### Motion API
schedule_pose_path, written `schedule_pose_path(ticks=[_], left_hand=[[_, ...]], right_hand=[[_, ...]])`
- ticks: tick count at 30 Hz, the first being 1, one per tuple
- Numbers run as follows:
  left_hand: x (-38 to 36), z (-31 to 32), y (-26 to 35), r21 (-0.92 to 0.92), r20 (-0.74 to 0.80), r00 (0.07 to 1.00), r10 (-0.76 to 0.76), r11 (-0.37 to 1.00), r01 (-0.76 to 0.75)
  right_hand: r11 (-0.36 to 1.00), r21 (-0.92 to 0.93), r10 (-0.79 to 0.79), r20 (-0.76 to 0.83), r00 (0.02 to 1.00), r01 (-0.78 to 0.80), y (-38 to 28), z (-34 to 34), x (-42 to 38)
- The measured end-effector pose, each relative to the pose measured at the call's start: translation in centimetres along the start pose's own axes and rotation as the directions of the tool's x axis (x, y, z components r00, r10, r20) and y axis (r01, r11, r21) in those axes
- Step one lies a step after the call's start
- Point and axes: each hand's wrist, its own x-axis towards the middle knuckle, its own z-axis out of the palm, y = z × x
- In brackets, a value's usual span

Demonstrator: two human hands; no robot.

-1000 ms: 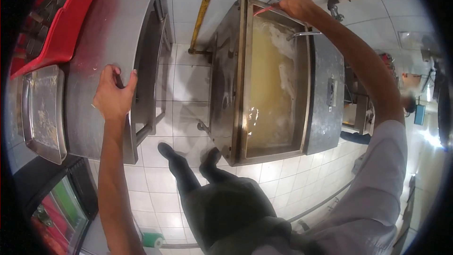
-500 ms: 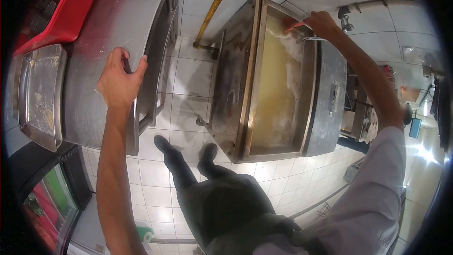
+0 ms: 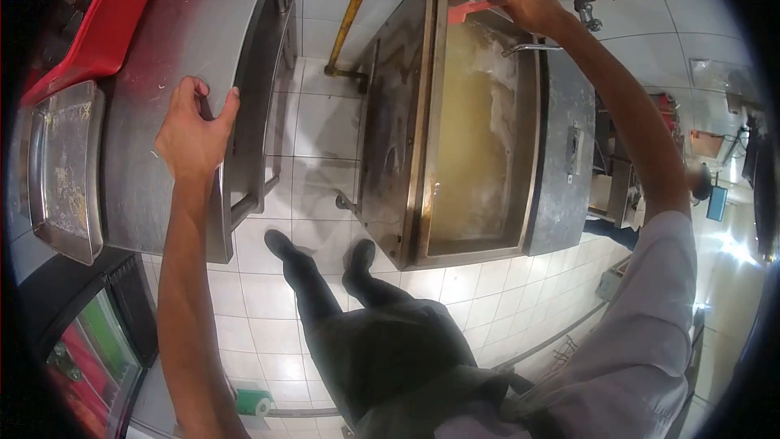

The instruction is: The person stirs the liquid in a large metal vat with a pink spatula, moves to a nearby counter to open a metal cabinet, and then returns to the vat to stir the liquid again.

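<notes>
Your right hand (image 3: 532, 10), fingers closed around a red tool (image 3: 469, 10), had swung it from near the tap (image 3: 528, 48) to the far left corner of the liquid-filled tank (image 3: 390, 146), apparently mid-stroke, while your left hand (image 3: 192, 132), thumb and fingers wide, hung by the counter (image 3: 134, 187).

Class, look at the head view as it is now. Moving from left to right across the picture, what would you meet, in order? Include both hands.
Metal tray, left hand, yellow pipe, reddish tool, right hand, small blue panel.

Spout (image 3: 534, 47) in the way above tank (image 3: 471, 259)
</notes>
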Motion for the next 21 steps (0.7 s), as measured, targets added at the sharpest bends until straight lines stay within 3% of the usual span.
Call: schedule_pose_path(ticks=[5,17,21], left_hand=[[0.1,-0.1,-0.1,0.0,0.008,1.0,0.005,1.0,-0.005],[0.0,-0.2,0.2,0.018,0.021,1.0,-0.023,1.0,0.023],[0.1,-0.3,0.1,0.013,0.027,1.0,-0.011,1.0,0.011]], right_hand=[[0.995,-0.097,0.032,0.124,0.992,-0.02,2.2,2.2,-2.4],[0.999,-0.019,-0.051,-0.043,0.998,0.05,0.9,1.7,-0.1],[0.999,-0.028,0.039,0.045,0.998,-0.038,0.7,1.1,-0.9]])
